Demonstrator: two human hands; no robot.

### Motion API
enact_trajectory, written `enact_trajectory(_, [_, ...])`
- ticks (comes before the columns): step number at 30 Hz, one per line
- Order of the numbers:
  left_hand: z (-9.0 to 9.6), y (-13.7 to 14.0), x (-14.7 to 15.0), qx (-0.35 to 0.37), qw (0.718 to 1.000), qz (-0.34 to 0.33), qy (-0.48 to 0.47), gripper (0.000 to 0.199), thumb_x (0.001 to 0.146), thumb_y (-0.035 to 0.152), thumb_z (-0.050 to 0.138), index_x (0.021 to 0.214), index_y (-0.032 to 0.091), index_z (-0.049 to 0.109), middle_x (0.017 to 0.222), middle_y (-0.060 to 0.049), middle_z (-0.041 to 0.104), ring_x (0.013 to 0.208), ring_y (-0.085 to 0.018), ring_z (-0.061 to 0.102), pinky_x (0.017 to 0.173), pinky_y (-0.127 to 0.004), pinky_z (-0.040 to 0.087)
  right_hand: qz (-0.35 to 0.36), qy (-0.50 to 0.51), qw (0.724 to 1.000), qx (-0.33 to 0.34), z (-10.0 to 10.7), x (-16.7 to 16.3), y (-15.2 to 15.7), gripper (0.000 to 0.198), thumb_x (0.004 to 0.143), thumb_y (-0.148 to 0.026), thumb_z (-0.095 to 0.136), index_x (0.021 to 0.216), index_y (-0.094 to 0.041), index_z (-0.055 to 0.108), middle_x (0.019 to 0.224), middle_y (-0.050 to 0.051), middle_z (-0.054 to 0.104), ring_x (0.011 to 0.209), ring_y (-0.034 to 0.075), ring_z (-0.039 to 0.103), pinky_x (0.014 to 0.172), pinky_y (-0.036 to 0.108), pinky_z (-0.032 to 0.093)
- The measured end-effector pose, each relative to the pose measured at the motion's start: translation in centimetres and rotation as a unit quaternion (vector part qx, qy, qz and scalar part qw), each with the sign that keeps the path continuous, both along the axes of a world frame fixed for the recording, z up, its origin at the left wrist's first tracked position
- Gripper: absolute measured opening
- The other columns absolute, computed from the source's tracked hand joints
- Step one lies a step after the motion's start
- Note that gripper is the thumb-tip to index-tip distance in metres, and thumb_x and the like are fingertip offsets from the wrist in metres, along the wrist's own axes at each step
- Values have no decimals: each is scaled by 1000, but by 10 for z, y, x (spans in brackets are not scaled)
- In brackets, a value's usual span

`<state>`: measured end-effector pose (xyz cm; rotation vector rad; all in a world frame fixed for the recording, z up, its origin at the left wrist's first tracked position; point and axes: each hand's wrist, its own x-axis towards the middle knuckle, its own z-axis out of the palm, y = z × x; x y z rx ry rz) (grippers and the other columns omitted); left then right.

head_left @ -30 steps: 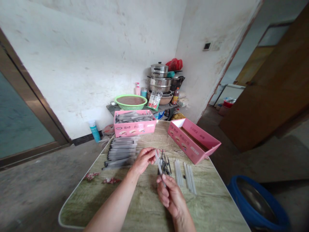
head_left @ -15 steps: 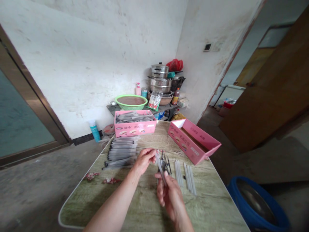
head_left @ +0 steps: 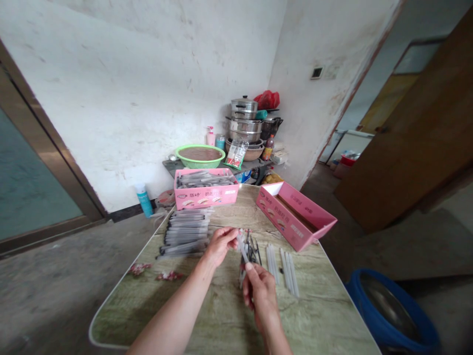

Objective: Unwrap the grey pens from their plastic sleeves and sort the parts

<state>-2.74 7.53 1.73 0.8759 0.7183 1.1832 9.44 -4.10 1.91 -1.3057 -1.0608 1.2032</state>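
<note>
Over the table, my left hand [head_left: 222, 242] pinches the far end of a thin translucent plastic tube [head_left: 242, 249], pen-barrel-like. The near end of that tube is between the thumb and fingers of my right hand [head_left: 260, 291]. Below it lies a loose heap of thin black pieces [head_left: 253, 249], partly hidden by my right hand. To the right rest two small groups of clear tubes [head_left: 272, 264]. On the left, many tubes with dark ends [head_left: 186, 234] lie side by side in a stack.
A pink box [head_left: 206, 196] full of tubes stands at the table's back left. Another pink box [head_left: 295, 217] sits tilted at the back right. Behind are a green basin [head_left: 200, 162] and stacked steel pots [head_left: 244, 129]. A blue tub [head_left: 391, 315] is beside the table.
My right hand has turned over the tube, its back now facing up and its fingers closer round the near end. My left hand has stayed nearly still.
</note>
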Motion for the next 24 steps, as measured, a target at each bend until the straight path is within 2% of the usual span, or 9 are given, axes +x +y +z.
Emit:
enact_trajectory(2, [2, 0, -1, 6, 1000, -9, 0, 34, 66, 40, 77, 78, 9, 68, 54, 0, 58, 45, -5, 49, 43, -16, 38, 37, 112, 991, -62, -1, -2, 0, 49, 86, -63, 42, 85, -16, 57, 41, -9, 35, 28, 7, 24, 29, 19, 17])
enact_trajectory(4, [3, -1, -1, 6, 1000, -15, 4, 34, 66, 40, 77, 76, 9, 67, 54, 0, 58, 44, -6, 48, 43, -17, 38, 35, 127, 990, -58, -2, -3, -2, 49, 86, -63, 42, 86, -16, 58, 39, -11, 28, 28, 7, 19, 28, 19, 16])
enact_trajectory(7, [3, -4, 2, -2, 1000, -14, 12, 34, 63, 40, 78, 73, 9, 67, 52, 0, 58, 43, -6, 49, 43, -17, 38, -22, -46, 998, 48, -6, 0, -5, 45, 87, -57, 46, 71, -17, 58, 42, -7, 35, 34, 7, 27, 35, 20, 20])
enact_trajectory(10, [1, -6, 6, -12, 1000, -3, 22, 36, 62, 40, 79, 71, 8, 67, 50, 0, 58, 41, -7, 49, 42, -18, 38, -83, -250, 954, 145, -9, 4, -8, 42, 88, -51, 47, 65, -17, 58, 47, -2, 43, 41, 9, 35, 42, 22, 23])
enact_trajectory(12, [0, -6, 7, -19, 999, 4, 27, 36, 61, 40, 80, 70, 8, 67, 50, -1, 58, 41, -7, 49, 42, -18, 38, -97, -282, 942, 155, -8, 5, -8, 41, 88, -51, 47, 67, -17, 59, 48, -1, 44, 40, 9, 35, 43, 23, 23])
enact_trajectory(16, [1, -4, 5, -9, 1000, -15, 4, 34, 64, 40, 78, 74, 9, 67, 53, 0, 59, 43, -6, 50, 43, -17, 39, -42, -53, 996, 54, -2, 3, -6, 43, 85, -56, 51, 71, -16, 58, 45, -4, 43, 35, 7, 33, 36, 19, 22])
enact_trajectory(20, [2, -3, 1, 12, 999, -45, -7, 32, 67, 39, 76, 76, 9, 67, 54, 0, 58, 45, -6, 49, 43, -17, 39, 40, 239, 967, -81, 2, 0, -4, 46, 78, -60, 57, 89, -15, 59, 41, -12, 31, 29, 5, 21, 28, 17, 16])
enact_trajectory(22, [2, -3, 1, 16, 999, -49, 2, 32, 68, 39, 76, 76, 9, 68, 54, 0, 58, 44, -6, 49, 43, -17, 38, 47, 258, 961, -84, 1, 0, -4, 44, 76, -59, 60, 87, -16, 59, 41, -14, 25, 30, 5, 16, 28, 17, 16])
enact_trajectory(24, [1, -5, 2, 13, 999, -45, 10, 33, 67, 40, 76, 75, 9, 68, 53, -1, 58, 44, -7, 49, 42, -17, 38, 19, 178, 983, -44, -1, 0, -4, 42, 79, -58, 57, 78, -17, 58, 40, -13, 24, 32, 5, 16, 30, 18, 15])
